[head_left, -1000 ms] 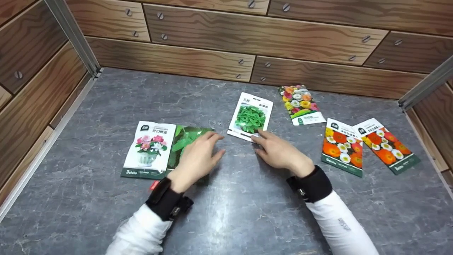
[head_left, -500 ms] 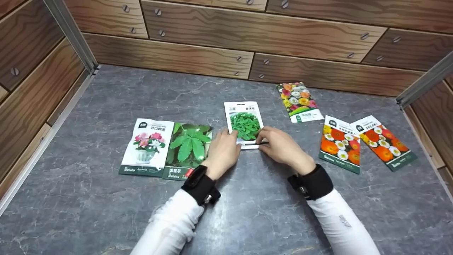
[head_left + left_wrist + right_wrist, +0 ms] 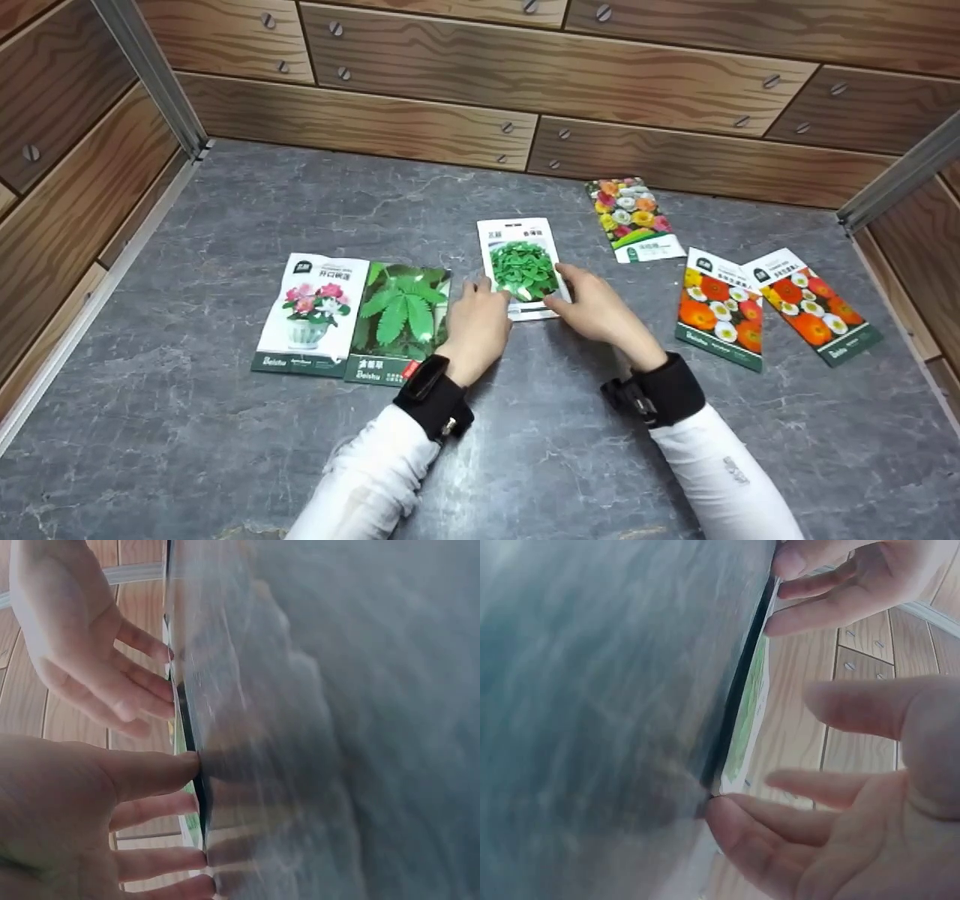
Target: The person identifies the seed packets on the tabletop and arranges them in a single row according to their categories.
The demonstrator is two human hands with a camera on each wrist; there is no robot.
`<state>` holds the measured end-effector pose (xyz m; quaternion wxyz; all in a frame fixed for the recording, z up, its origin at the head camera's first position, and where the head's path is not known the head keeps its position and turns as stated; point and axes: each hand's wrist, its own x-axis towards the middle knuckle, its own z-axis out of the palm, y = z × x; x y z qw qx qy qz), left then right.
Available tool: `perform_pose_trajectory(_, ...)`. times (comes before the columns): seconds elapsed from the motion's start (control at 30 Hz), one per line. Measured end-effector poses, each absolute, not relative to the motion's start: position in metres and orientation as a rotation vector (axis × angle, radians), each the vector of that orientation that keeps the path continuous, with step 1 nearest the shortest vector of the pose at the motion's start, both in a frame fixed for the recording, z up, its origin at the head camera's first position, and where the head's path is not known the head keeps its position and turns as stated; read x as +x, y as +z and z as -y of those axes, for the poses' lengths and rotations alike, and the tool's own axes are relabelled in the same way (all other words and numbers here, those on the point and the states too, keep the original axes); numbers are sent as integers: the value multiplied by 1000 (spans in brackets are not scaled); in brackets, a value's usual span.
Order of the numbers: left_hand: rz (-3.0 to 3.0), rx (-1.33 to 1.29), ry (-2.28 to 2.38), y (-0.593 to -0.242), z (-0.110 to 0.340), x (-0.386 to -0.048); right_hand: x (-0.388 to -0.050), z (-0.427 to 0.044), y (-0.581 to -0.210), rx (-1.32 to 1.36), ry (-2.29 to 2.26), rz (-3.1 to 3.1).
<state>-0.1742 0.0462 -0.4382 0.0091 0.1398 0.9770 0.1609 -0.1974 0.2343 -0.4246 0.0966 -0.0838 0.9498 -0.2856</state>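
Near the middle of the grey table, the white leaf packet is touched at its left by the left hand, fingers straight; at its right by the right hand, fingers loosely extended, firmness unclear. Light, even edge pressure is advised.

With the back wall at 12 o'clock, a herb packet lies mid-table. The left hand is at its 7 o'clock, the right hand at 4. Toward 8 lies a leaf packet, with a potted-flower packet edge to edge at its 9. At 2 lies a mixed-flower packet. Between 3 and 4, farther out, lies one poppy packet, a second poppy packet at its 3, their upper corners meeting.
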Motion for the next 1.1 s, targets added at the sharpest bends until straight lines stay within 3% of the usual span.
perform_pose_trajectory(0.3, -2946, 452, 636, -433, -42, -166, -203, -238, -422, -24, -1428, -2704)
perform_pose_trajectory(0.53, -2871, 432, 1211, -422, -31, -155, -196, -242, -408, 1, -1570, -2635)
perform_pose_trajectory(0.83, -2514, 193, 1900, -414, -12, -147, -174, -238, -397, -37, -1749, -2545)
perform_pose_trajectory(1.1, -2497, 236, 1989, -417, -4, -139, -159, -235, -399, -99, -1699, -2597)
